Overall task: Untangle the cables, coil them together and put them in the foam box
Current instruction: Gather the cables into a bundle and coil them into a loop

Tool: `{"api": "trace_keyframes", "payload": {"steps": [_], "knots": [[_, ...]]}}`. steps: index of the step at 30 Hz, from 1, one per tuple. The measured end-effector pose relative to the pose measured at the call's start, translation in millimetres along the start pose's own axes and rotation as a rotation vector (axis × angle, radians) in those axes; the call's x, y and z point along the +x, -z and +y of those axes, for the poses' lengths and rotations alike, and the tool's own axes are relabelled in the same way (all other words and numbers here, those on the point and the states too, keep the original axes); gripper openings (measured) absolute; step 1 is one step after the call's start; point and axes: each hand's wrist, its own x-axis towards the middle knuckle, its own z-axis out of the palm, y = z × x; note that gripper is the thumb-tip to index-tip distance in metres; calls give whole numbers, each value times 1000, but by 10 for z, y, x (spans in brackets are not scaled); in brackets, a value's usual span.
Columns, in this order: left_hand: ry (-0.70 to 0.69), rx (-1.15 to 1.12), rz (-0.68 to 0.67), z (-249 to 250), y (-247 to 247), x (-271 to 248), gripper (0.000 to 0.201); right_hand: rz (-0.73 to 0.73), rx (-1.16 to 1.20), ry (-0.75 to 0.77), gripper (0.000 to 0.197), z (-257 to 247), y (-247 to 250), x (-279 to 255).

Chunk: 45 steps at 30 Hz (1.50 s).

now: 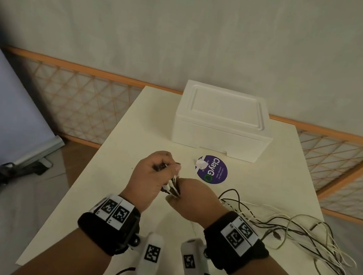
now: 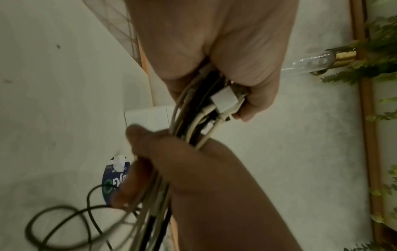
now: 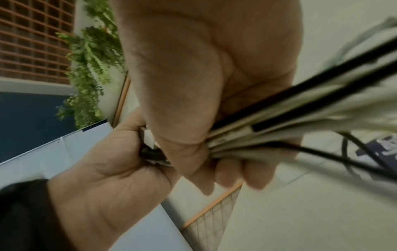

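Gathering the plug ends before the coil

Gripping the plug ends in a fist, the left hand [image 1: 152, 173] has its fingers and thumb curled round the white and black connectors [image 2: 225, 100]. Just beside it, the right hand [image 1: 192, 199] is closed round the same bundle of cables [image 3: 268, 129] a little further along. The loose lengths [image 1: 290, 232] trail off to the right across the table [image 1: 129, 134], looped but apparently free of knots. To coil well, I judge the left hand should keep the ends level and firmly pinched while the right slides outward, letting the strands run together so each loop comes up even. The foam box [image 1: 222, 119] sits at the far side of the table, lid on, behind a round purple sticker [image 1: 212, 169]; it will need opening.
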Motion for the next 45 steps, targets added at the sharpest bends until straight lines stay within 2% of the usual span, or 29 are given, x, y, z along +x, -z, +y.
{"api": "trace_keyframes", "payload": {"steps": [3,5,7,10,13,15,17,18,22,26,28,33,36,39,42,45], "knots": [[1,60,10,-26,-105,-37,27,-6,434,-46,12,-55,-32,10],[-46,127,-15,-36,-141,-45,28,53,494,-28,22,-74,-53,-15],[-82,146,-9,-19,-139,-72,24,104,475,3,24,-84,-68,-38],[-41,102,-25,-38,-44,-94,34,150,446,31,4,-94,-64,-45],[51,-111,-44,-60,72,-68,43,181,385,-3,16,-85,-43,-46],[72,-208,-28,-44,121,-73,29,198,340,-14,17,-82,-14,-51],[62,-133,-38,-32,172,-107,13,195,309,-22,19,-62,-12,-52],[43,-59,-53,-44,208,-126,14,184,297,-21,20,-63,-18,-64],[79,218,-170,22,316,-195,39,130,234,18,23,-72,-87,-117],[130,348,-232,78,255,-230,45,138,106,62,27,-79,-56,-148],[147,362,-203,61,220,-221,42,137,60,83,27,-61,-48,-148],[143,279,-149,8,110,-200,7,115,56,109,26,43,14,-142],[122,256,-190,21,51,-213,26,62,52,158,25,90,88,-176],[123,288,-226,24,5,-207,23,43,48,168,24,147,128,-200],[161,382,-260,31,-75,-187,33,32,36,149,24,234,145,-224],[136,459,-265,26,-183,-176,28,39,-28,110,31,336,73,-234]]}}
